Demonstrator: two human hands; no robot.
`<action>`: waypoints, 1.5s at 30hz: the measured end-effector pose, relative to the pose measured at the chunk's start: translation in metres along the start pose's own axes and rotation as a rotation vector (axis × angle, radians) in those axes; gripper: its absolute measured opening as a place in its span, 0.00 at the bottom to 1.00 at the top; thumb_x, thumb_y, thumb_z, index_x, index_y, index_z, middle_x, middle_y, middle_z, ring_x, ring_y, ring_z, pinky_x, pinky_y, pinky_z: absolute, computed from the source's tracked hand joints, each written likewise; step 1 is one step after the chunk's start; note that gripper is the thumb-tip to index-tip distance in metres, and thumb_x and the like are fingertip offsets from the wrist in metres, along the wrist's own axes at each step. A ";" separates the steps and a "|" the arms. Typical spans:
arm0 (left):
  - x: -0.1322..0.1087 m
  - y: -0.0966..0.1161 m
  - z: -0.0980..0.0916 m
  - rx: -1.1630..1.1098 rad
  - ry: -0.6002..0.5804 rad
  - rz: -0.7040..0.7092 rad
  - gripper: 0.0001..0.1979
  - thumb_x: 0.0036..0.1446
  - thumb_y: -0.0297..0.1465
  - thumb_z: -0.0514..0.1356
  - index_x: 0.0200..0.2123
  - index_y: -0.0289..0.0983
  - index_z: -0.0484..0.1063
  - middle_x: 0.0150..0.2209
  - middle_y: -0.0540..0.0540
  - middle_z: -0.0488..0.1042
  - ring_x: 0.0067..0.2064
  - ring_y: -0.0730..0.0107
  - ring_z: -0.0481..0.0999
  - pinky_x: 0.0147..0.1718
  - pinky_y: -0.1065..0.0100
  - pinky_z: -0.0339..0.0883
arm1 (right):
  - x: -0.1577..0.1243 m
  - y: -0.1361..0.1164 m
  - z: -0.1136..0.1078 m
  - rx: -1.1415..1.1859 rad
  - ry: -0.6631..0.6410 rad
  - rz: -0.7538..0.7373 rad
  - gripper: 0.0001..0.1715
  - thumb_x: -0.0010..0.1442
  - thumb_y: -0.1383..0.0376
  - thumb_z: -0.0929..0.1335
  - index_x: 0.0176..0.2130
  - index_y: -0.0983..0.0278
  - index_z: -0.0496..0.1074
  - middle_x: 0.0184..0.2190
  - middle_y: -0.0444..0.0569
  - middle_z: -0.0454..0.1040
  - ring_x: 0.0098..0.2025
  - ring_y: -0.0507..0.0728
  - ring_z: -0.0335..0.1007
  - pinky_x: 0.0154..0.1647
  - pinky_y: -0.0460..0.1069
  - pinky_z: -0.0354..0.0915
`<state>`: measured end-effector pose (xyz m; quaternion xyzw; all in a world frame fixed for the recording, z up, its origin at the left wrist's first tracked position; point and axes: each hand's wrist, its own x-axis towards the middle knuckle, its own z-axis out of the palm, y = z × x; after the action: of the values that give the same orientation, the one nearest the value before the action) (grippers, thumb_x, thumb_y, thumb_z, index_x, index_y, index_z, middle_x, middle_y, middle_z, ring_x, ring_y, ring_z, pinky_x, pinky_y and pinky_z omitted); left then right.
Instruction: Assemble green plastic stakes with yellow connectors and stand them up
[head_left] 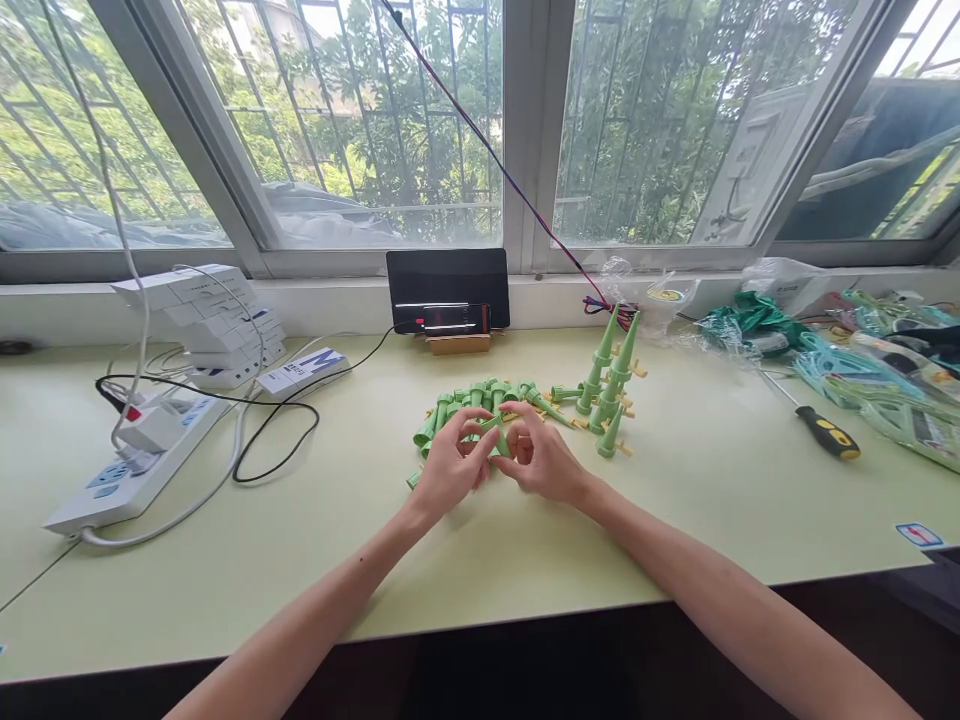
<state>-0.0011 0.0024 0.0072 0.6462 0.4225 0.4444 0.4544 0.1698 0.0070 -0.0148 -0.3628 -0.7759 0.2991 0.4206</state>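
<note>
My left hand (448,468) and my right hand (549,462) meet over the middle of the table. Between their fingertips is a green plastic watering spike (496,436), partly covered by the fingers, so its full shape is hidden. Both hands are closed in a pinch on it. Just behind them lies a pile of similar green spikes (427,428), some with yellow parts among them. To the right of my right hand, stacked green spikes with yellow valves (620,368) stand upright in tall cones, and a shorter one (609,437) stands in front.
A phone (456,319) leans before a dark tablet (448,276) by the window. On the left are a power strip (142,485), cables and stacked white boxes (217,325). A screwdriver (825,432) and bundled light-blue cords (847,375) lie at the right.
</note>
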 end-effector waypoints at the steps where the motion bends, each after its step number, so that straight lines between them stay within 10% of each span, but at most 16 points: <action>1: 0.000 0.001 0.000 0.004 0.003 -0.002 0.18 0.59 0.43 0.61 0.45 0.39 0.66 0.24 0.54 0.66 0.16 0.80 0.65 0.13 0.76 0.59 | 0.000 0.000 0.000 0.001 -0.003 0.005 0.32 0.58 0.64 0.70 0.58 0.60 0.54 0.24 0.34 0.61 0.21 0.48 0.57 0.25 0.43 0.56; 9: 0.000 0.006 0.000 -0.001 0.201 0.039 0.17 0.57 0.43 0.62 0.44 0.40 0.67 0.30 0.53 0.66 0.17 0.81 0.66 0.12 0.77 0.57 | 0.003 -0.003 -0.015 -0.048 -0.029 0.084 0.24 0.57 0.55 0.72 0.47 0.64 0.64 0.23 0.37 0.66 0.21 0.48 0.57 0.25 0.44 0.56; 12: 0.000 0.007 -0.002 -0.019 0.290 0.078 0.17 0.58 0.44 0.61 0.45 0.40 0.66 0.32 0.52 0.67 0.17 0.81 0.66 0.10 0.77 0.56 | 0.001 -0.007 -0.025 -0.081 -0.202 0.091 0.19 0.53 0.53 0.74 0.29 0.64 0.67 0.19 0.37 0.61 0.22 0.47 0.56 0.23 0.43 0.53; 18: 0.001 0.006 -0.004 -0.070 0.349 0.107 0.17 0.60 0.44 0.59 0.46 0.40 0.67 0.33 0.51 0.66 0.17 0.82 0.65 0.11 0.76 0.57 | -0.006 -0.009 -0.023 -0.111 -0.531 0.060 0.10 0.51 0.63 0.75 0.28 0.64 0.71 0.19 0.36 0.64 0.21 0.46 0.57 0.23 0.43 0.54; 45: 0.001 0.008 -0.002 -0.218 0.198 0.005 0.17 0.60 0.44 0.59 0.43 0.39 0.67 0.30 0.51 0.71 0.17 0.80 0.63 0.11 0.75 0.57 | 0.005 0.017 -0.037 -0.568 -0.087 0.249 0.04 0.61 0.66 0.66 0.34 0.64 0.70 0.25 0.44 0.73 0.27 0.51 0.65 0.30 0.45 0.53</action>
<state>-0.0017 0.0017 0.0151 0.5469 0.4130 0.5505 0.4767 0.2052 0.0263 -0.0090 -0.5449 -0.7953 0.1349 0.2290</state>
